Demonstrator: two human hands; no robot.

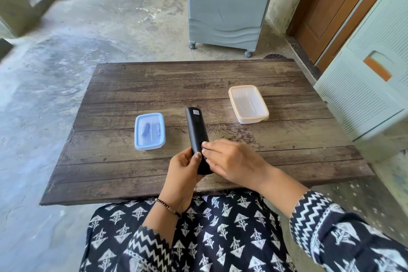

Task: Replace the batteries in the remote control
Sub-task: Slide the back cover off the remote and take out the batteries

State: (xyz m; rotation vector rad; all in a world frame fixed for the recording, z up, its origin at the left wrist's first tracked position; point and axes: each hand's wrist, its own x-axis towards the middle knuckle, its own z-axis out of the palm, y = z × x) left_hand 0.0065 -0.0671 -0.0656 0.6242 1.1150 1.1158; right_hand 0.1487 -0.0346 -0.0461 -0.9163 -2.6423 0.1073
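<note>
A black remote control [195, 127] is held back side up above the wooden table [154, 86], its far end bearing a small white label. My left hand [183, 174] grips its near end from the left, thumb on the back. My right hand [231, 161] rests on the same end from the right, fingertips pressed on the back cover. A blue lidded box [149, 131] to the left holds dark blue batteries, dimly seen through the lid. The near end of the remote is hidden by my hands.
A clear box with an orange-rimmed lid [248, 104] stands on the right of the table. Beyond the table is a grey air cooler on wheels [225, 6]. A pale plastic cabinet [375, 73] stands close at the right.
</note>
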